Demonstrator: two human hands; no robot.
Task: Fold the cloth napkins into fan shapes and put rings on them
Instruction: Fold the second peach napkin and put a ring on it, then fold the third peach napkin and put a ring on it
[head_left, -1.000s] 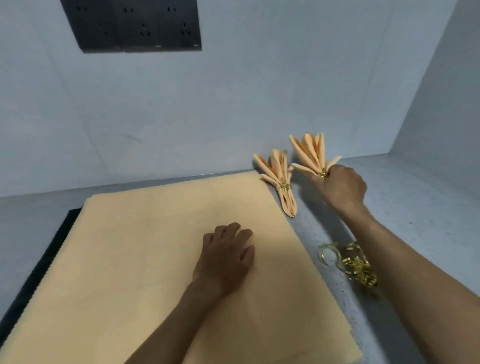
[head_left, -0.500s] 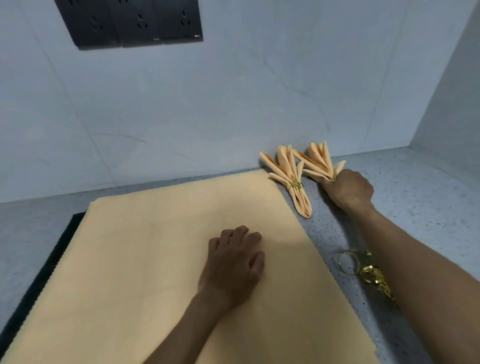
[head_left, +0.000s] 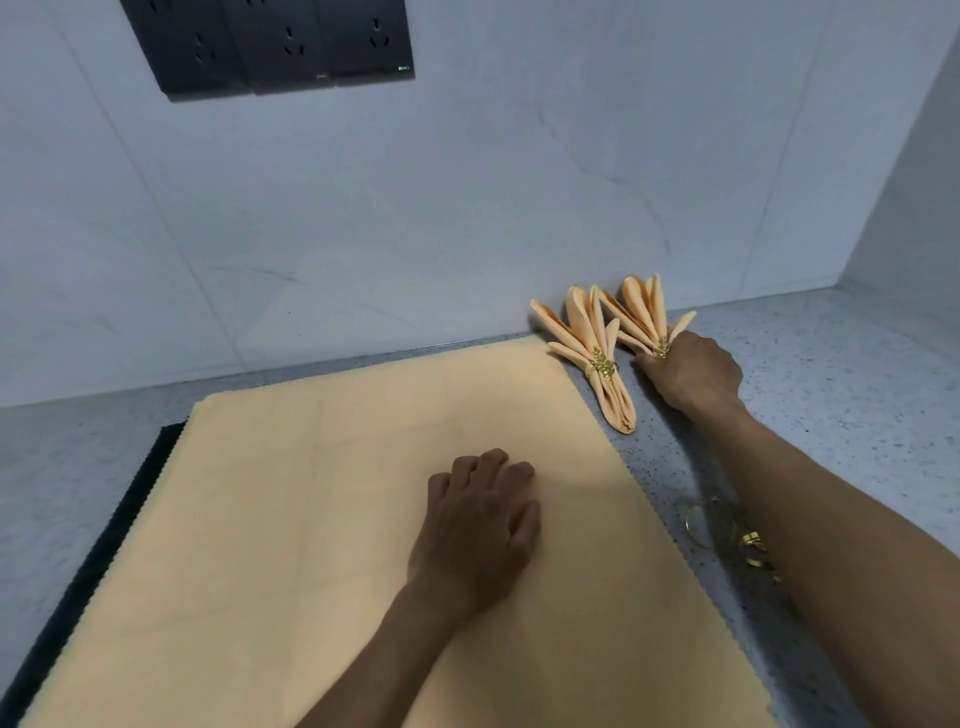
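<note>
A flat peach napkin (head_left: 332, 519) lies spread over a dark mat on the counter. My left hand (head_left: 480, 525) rests on it near its right side, fingers loosely curled. Two fan-folded peach napkins with gold rings lie by the back wall: one (head_left: 592, 353) lies free on the counter, the other (head_left: 641, 312) is gripped at its lower end by my right hand (head_left: 693, 371), which covers the stem below its gold ring (head_left: 661, 349). Loose gold rings (head_left: 727, 525) lie on the counter, partly hidden by my right forearm.
The dark mat (head_left: 130, 499) shows along the napkin's left edge. A grey tiled wall with a black socket panel (head_left: 280, 41) stands behind. A side wall (head_left: 914, 197) closes the right. The speckled counter (head_left: 841, 405) extends to the right.
My right hand brought the second fan napkin down from the air onto the counter next to the first one. My left hand stayed on the flat napkin.
</note>
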